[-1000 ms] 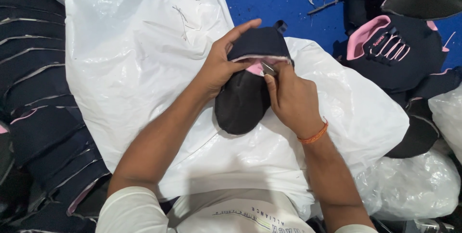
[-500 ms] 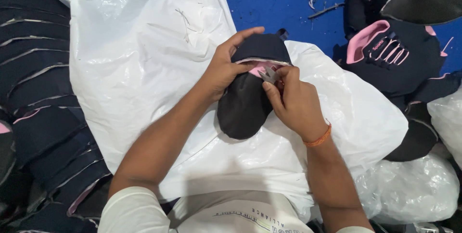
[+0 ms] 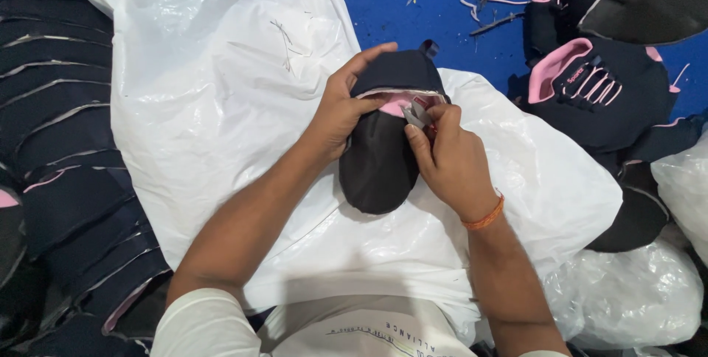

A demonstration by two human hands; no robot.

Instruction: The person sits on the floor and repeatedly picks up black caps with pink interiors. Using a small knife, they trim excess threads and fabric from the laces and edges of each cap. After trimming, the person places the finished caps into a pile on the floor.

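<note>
We keep our left hand (image 3: 341, 110) clamped on the dark shoe upper (image 3: 383, 143), which lies on the white plastic sheet (image 3: 221, 106) as before. Our right hand (image 3: 446, 161) pinches a small metal tool (image 3: 417, 115), now slightly nearer the pink lining (image 3: 394, 104).

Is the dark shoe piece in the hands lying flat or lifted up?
Lying flat: the dark shoe piece rests on the white plastic sheet, left hand pressing its top edge.
</note>
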